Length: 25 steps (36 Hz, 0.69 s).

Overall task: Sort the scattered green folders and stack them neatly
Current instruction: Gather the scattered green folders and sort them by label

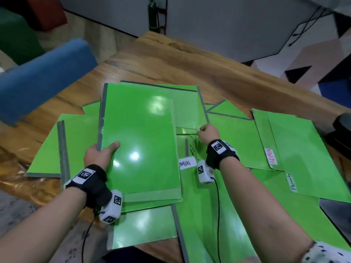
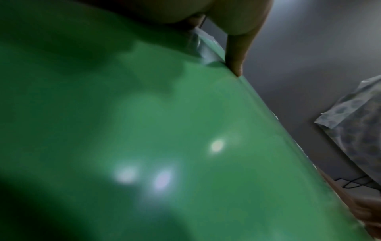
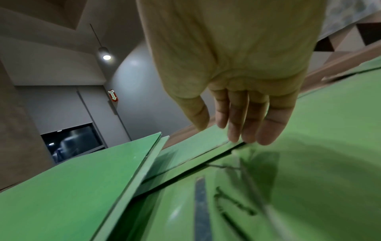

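Note:
Several green folders lie scattered and overlapping on the wooden table (image 1: 171,61). My left hand (image 1: 106,149) grips the left edge of a raised stack of green folders (image 1: 140,141), thumb on top and fingers underneath. In the left wrist view the glossy folder stack (image 2: 164,130) fills the frame, with one fingertip (image 2: 237,65) at its edge. My right hand (image 1: 207,132) hovers at the centre, its loosely bent fingertips (image 3: 266,130) touching the edge of a lower folder (image 3: 206,143). Folders on the right (image 1: 303,149) carry ADMIN and Permits labels.
A blue chair back (image 1: 43,76) stands at the table's left. A black object (image 1: 341,128) sits at the right edge, and a dark panel (image 1: 338,215) lies at the lower right. A fire extinguisher (image 1: 154,14) stands by the far wall.

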{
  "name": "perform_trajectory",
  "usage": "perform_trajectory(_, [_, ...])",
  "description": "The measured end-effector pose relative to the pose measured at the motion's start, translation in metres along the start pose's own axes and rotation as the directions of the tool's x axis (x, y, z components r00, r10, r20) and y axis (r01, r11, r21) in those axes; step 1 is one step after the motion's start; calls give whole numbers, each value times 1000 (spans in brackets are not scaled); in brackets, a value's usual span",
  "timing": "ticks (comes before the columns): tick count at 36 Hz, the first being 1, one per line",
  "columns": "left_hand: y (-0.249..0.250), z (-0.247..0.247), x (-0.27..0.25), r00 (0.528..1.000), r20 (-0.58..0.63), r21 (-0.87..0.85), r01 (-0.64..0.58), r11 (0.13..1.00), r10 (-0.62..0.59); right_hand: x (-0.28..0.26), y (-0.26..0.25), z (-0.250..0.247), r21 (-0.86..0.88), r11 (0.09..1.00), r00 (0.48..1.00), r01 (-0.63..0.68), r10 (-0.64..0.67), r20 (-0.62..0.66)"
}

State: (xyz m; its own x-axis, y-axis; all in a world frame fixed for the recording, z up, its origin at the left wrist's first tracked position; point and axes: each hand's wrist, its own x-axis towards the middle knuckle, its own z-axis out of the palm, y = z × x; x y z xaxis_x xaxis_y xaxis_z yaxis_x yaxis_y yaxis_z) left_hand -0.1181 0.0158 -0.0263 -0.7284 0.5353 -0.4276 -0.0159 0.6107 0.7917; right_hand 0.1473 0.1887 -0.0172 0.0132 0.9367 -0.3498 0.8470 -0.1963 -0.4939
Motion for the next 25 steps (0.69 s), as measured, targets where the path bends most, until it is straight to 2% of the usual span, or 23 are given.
perform_trajectory(3, [-4, 2, 13, 1000, -1, 6, 14, 1000, -14, 20, -17, 20, 0, 1000, 997, -27, 27, -69])
perform_trajectory(6, [-11, 6, 23, 999, 5, 24, 33, 999, -33, 38, -29, 33, -12, 992, 984, -123, 120, -132])
perform_trajectory(11, [-16, 10, 30, 999, -7, 63, 39, 997, -38, 54, -40, 40, -91, 962, 961, -256, 242, -136])
perform_trajectory(14, [-15, 12, 29, 999, -4, 73, 40, 997, -40, 63, -38, 43, -17, 944, 939, -331, 327, -107])
perform_trajectory(18, [-15, 12, 30, 999, 4, 71, 39, 997, -39, 58, -40, 34, 113, 944, 951, -310, 310, 16])
perform_trajectory(22, [-12, 12, 27, 999, 10, 68, 32, 997, -32, 50, -29, 21, 180, 927, 944, -329, 330, 26])
perform_trajectory(25, [-8, 12, 22, 999, 29, 70, 18, 997, -20, 31, -5, 3, 404, 871, 955, -281, 294, 30])
